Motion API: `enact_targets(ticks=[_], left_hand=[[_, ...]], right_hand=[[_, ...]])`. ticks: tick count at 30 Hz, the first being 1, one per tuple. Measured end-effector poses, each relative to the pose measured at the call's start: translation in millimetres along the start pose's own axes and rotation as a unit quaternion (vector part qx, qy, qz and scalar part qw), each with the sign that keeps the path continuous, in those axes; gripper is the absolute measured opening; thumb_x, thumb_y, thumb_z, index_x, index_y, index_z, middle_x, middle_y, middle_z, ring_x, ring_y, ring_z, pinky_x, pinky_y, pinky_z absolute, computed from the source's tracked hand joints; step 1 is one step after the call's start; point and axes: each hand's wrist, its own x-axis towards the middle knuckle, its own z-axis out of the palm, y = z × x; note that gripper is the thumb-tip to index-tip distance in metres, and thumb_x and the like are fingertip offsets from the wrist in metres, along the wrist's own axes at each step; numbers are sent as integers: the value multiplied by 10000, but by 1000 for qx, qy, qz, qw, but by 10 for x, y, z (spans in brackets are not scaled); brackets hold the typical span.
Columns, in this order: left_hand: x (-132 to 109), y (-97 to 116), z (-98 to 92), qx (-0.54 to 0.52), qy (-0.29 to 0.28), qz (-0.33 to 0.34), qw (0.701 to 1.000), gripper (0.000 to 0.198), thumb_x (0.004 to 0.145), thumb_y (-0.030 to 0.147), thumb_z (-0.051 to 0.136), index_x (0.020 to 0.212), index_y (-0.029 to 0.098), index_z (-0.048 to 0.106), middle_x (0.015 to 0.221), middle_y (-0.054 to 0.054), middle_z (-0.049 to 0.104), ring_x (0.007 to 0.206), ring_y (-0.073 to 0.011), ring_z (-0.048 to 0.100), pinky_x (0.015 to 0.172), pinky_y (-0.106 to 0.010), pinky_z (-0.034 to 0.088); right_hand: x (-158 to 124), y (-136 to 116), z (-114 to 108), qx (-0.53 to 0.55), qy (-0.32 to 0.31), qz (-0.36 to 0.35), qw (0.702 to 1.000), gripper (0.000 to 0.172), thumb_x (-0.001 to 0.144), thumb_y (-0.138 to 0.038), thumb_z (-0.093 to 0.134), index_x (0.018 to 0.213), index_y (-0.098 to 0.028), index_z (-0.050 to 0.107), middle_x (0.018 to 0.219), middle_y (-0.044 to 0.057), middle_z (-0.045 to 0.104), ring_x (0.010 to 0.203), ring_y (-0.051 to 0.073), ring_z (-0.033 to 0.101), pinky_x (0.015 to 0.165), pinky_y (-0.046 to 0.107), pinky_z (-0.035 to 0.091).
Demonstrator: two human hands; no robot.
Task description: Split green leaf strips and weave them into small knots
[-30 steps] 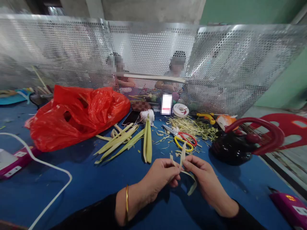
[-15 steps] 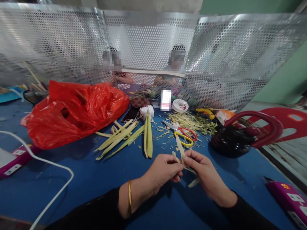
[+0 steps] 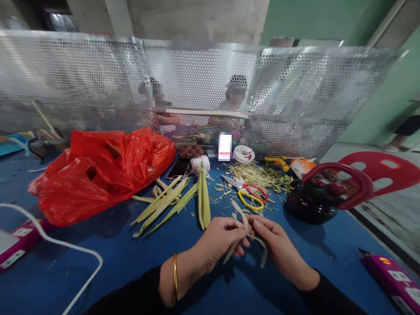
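Observation:
My left hand (image 3: 220,239) pinches pale strips of dried leaf (image 3: 242,215), which look like corn husk. On the other side my right hand (image 3: 274,238) has its thumb and fingers closed on the same strips. Loose ends stick up above the fingers and hang down below them. Just beyond the hands lie scissors (image 3: 252,197) with one red and one yellow handle. A folded leaf bundle (image 3: 204,199) points toward my left hand from a white thread spool (image 3: 200,165). More long leaves (image 3: 164,197) lie left of it.
A red plastic bag (image 3: 108,175) fills the left. Shredded plant bits (image 3: 252,173), a ribbon reel (image 3: 243,154) and yellow-handled pliers (image 3: 278,162) lie farther back. A black pot (image 3: 311,201) stands right. A white cable (image 3: 82,249) crosses the left; perforated metal sheeting (image 3: 197,74) stands behind.
The view has tilted up, so the table things sit lower. The strips between my hands have shifted, with one end now hanging below my left fingers and another curving down by my right.

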Motion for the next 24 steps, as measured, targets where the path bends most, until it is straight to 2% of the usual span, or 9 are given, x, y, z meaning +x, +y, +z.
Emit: enact_targets(ticks=[3,7,10,15,19,24], left_hand=[[41,69,-66,-3,6,10,1000,149,686,263,624,731,122,646,591,-3,624,432,-69,521,466,-192,403],[90,104,-218,-14,40,15,999,162,683,293,638,670,133,614,577,-3,618,429,-69,514,459,-192,399],[109,61,-311,-29,52,8,998,161,671,292,643,655,138,599,558,7,602,427,-68,515,456,-186,392],[119,-20,-310,-41,39,-21,998,103,640,243,610,633,146,577,538,19,585,415,-69,514,463,-190,411],[110,-8,-272,-50,36,-58,996,65,614,206,585,639,147,578,539,16,591,428,-73,536,453,-176,388],[116,-9,-276,-50,28,-56,997,67,629,195,597,664,139,602,545,16,593,437,-72,541,447,-168,371]], right_hand=[[87,-69,132,-1,-4,-6,1000,259,750,-410,735,727,-156,686,607,4,600,585,140,538,568,257,417],[270,-166,323,-4,1,-24,1000,204,693,-334,788,709,-169,669,661,-7,620,626,128,536,623,248,425],[348,-124,402,-2,-5,-19,1000,218,716,-354,769,705,-174,646,645,-20,593,607,119,512,608,242,417],[312,20,361,2,15,9,1000,269,733,-397,749,678,-170,614,603,-32,560,560,101,471,546,217,383],[280,29,325,-4,25,16,1000,261,744,-389,737,674,-178,600,596,-40,540,538,99,457,522,217,379],[275,50,314,3,36,31,999,272,758,-383,724,651,-186,569,586,-42,522,502,103,471,490,228,377]])
